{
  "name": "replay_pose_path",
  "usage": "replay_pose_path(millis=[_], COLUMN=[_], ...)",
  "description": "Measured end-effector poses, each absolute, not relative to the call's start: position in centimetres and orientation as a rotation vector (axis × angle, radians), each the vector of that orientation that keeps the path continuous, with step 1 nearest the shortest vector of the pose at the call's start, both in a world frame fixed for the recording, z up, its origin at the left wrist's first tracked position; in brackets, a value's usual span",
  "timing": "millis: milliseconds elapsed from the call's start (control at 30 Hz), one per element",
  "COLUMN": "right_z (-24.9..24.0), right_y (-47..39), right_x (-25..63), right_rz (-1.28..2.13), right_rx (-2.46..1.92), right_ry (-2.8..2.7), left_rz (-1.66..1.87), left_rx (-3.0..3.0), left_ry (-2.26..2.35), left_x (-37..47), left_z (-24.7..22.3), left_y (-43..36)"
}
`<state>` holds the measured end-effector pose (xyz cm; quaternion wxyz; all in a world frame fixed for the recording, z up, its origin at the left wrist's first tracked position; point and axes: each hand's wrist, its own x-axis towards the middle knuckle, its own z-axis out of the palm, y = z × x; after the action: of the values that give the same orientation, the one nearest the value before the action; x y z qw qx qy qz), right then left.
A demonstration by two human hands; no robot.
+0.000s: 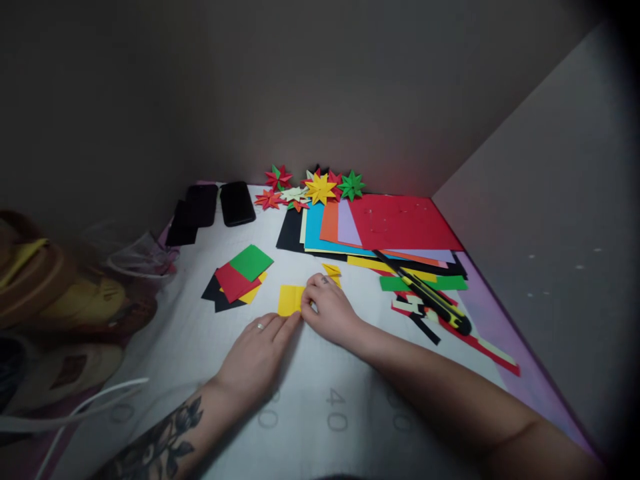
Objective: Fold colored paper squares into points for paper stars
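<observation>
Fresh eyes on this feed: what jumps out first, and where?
Bright folded paper stars clustered at the far edge stand out first. Nearer and rightward, a large red sheet tops fanned colored sheets. Near the center, the left hand and right hand meet at a small yellow paper.

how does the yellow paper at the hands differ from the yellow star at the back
The yellow paper is a nearly flat piece, while the yellow star has many folded points. The right hand touches the yellow paper; no hand touches the yellow star, which sits among other stars. Both are yellow.
</observation>
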<state>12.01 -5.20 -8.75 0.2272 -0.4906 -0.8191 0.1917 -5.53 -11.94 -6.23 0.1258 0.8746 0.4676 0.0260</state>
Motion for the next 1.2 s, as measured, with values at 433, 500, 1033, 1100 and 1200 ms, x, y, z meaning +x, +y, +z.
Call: replay_pose_path(millis=[433, 500, 1033, 1100, 1200], right_z=[-8.9, -8.96, -8.49, -8.49, -8.82], right_y=[-5.19, -5.2, -5.65, -5.76, -5.72], right_x=[11.69, 11.65, 11.72, 11.86, 12.28], right_rz=[0.497, 0.489, 0.496, 0.486, 0.431], right_rx=[-1.396, -1.401, -1.408, -1.42, -1.455], right_ry=[-2.269, -2.271, -2.278, -2.267, -2.231], left_rz=[0.028, 0.033, -0.074, -0.074, -0.075], left_rx=[2.57, 2.576, 2.638, 2.651, 2.658], left_ry=[1.347, 1.345, 1.416, 1.422, 1.416], left_x=[-5.14, -5.09, -4.56, -4.56, -4.5], left_z=[-6.1, -6.09, -6.25, -6.24, -6.12], left_y=[-11.7, -11.74, -12.26, -12.28, -12.28])
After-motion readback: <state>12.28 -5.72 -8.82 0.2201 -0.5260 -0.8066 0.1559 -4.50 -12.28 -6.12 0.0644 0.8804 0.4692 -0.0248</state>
